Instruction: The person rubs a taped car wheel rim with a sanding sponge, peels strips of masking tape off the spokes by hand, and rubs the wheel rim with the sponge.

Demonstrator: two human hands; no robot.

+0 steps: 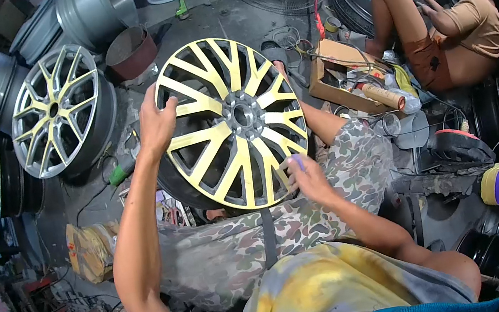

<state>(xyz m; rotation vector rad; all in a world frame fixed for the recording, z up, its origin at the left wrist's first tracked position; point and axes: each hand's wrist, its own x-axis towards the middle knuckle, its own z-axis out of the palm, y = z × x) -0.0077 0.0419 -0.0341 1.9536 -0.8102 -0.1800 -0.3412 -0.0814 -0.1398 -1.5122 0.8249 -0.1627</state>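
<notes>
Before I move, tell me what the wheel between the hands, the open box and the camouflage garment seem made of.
Wheel: probably metal, as its grey hub hints; the matte yellow may be paint.
Open box: likely cardboard, dull brown, thin-sided.
Camouflage garment: cloth, matte, softly creased.

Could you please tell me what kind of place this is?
Probably a wheel-refinishing workshop: there are a round yellow-faced metal wheel, a silver metal wheel with yellow spokes, and a wide grey metal rim.

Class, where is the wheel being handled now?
In the head view, the wheel is just above centre, between the left hand on its left edge and the right hand at its lower right.
</notes>
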